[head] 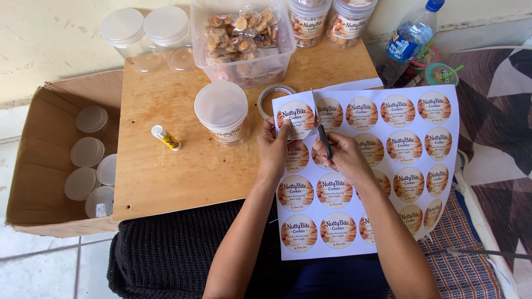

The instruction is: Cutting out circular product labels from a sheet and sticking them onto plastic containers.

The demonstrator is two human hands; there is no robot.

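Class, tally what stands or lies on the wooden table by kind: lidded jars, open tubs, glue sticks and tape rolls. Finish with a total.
Lidded jars: 5
Open tub: 1
Glue stick: 1
Tape roll: 1
Total: 8

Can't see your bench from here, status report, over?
Right hand shut on scissors, blades in the label sheet. Left hand pinches the sheet's left edge. Nothing blocks the cut; lidded jar sits beside.

The right hand (344, 158) works black-handled scissors (321, 130) into a white sheet of round orange labels (388, 166); the left hand (272, 149) pinches the sheet's left edge on the near side of a wooden board (166, 171).
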